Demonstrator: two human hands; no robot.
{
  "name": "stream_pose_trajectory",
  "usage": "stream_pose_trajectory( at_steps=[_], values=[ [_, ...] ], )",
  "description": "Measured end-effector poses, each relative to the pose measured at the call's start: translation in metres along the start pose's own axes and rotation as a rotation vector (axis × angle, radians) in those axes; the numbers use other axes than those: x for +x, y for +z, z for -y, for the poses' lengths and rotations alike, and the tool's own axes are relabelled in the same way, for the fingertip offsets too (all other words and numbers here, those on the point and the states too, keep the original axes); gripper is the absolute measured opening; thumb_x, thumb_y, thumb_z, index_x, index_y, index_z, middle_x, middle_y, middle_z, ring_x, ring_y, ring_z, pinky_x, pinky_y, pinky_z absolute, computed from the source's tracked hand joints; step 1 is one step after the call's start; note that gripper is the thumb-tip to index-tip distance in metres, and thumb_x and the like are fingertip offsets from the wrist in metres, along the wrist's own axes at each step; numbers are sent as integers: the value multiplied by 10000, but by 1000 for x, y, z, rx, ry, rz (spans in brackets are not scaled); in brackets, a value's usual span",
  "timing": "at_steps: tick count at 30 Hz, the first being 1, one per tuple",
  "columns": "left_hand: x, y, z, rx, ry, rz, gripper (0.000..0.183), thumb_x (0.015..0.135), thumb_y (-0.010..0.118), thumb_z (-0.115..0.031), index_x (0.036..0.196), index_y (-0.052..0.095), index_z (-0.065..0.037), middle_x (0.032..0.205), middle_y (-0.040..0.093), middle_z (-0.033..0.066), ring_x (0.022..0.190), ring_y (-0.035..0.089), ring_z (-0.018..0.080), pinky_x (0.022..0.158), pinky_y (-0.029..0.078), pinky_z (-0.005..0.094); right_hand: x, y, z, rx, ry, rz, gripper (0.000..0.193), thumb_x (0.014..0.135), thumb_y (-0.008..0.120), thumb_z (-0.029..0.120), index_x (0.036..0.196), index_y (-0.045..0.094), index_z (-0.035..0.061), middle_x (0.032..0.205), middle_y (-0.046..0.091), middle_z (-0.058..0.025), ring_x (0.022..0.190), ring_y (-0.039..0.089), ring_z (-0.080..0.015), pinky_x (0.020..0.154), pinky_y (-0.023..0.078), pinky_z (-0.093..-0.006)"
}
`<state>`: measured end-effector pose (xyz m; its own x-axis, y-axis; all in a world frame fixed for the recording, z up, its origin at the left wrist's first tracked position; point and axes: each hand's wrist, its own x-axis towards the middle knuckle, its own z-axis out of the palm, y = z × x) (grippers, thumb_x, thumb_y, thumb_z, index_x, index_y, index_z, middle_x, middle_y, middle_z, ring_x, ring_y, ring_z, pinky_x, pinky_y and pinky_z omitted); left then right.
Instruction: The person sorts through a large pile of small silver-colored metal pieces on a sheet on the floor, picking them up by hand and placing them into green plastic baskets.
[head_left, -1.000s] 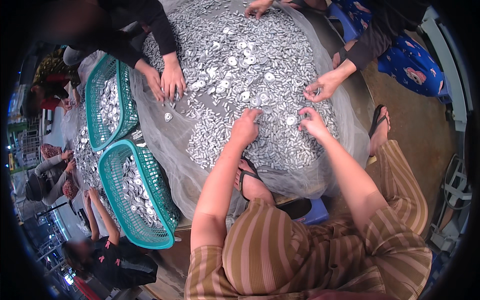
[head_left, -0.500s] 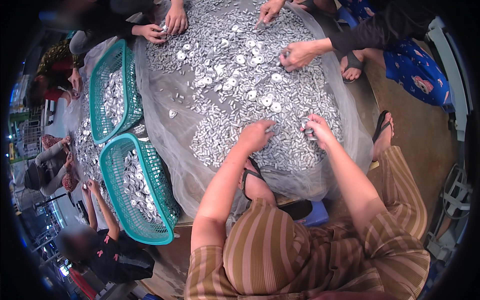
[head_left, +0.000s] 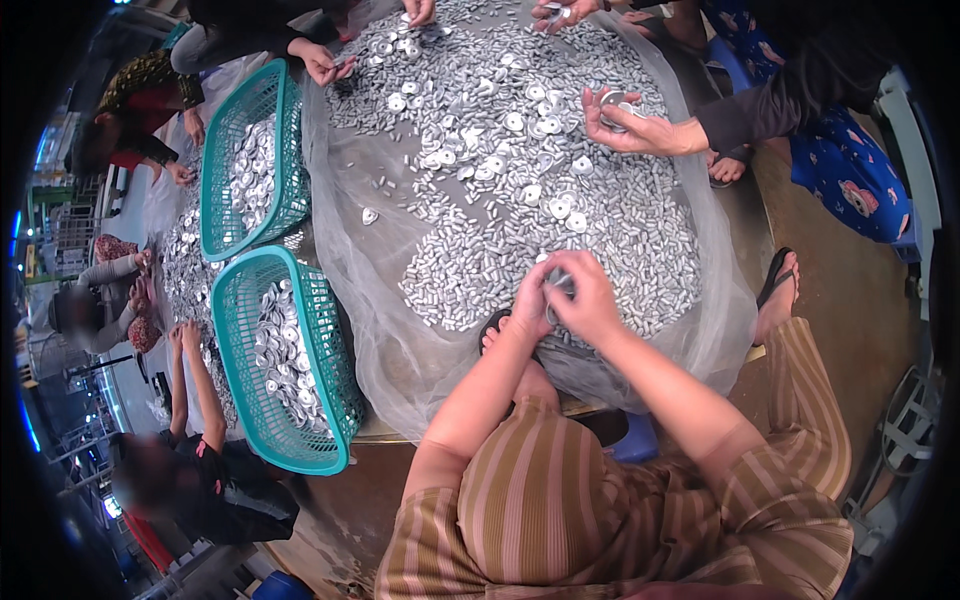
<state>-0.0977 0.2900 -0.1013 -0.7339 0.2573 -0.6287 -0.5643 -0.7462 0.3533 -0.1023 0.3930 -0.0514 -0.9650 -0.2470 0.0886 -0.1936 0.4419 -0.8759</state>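
Note:
My left hand [head_left: 533, 302] and my right hand [head_left: 588, 298] meet over the near edge of a heap of small grey metal cylinders [head_left: 455, 285]. Between them shows a round silver metal disc [head_left: 558, 284], pinched by the curled fingers of my right hand. The fingers of my left hand are closed against it, and what they hold is mostly hidden. Beyond my hands, shiny round metal discs with centre holes [head_left: 568, 207] lie scattered on the cylinders. Everything rests on a sheer white net cloth [head_left: 375, 330].
Two teal plastic baskets, a nearer one [head_left: 345, 440] and a farther one [head_left: 212, 215], hold silver discs on the left. A co-worker's open hand [head_left: 640, 128] carries discs at the far right. Other co-workers' hands reach in at the far edge. A blue stool [head_left: 635, 440] stands below.
My hands, apart over the cylinders before, have come together nearer to me, the right one bringing its metal disc leftward. The co-worker's hand at the right has turned palm up with discs.

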Motion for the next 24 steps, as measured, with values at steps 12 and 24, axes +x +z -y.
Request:
stream_pose_trajectory(
  at_steps=[12, 24],
  values=[
    [-50, -36, -47, -300, 224, -35, 350, 841, 419, -397, 992, 526, -100, 911, 562, 129, 755, 561, 259, 374, 388, 247, 5, 4, 31, -122, -240, 69, 381, 719, 608, 200, 1077, 547, 84, 1155, 453, -147, 1026, 438, -314, 869, 367, -401],
    [-263, -156, -286, 251, 1177, -1235, 802, 776, 503, -546, 1311, 248, -6, 1335, 277, 221, 1164, 392, 351, 902, 395, 431, 71, -13, -71, -734, -36, 343, 515, 797, 477, 109, 1290, 353, 187, 1345, 325, -68, 1237, 308, -243, 985, 277, -419]
  ],
)
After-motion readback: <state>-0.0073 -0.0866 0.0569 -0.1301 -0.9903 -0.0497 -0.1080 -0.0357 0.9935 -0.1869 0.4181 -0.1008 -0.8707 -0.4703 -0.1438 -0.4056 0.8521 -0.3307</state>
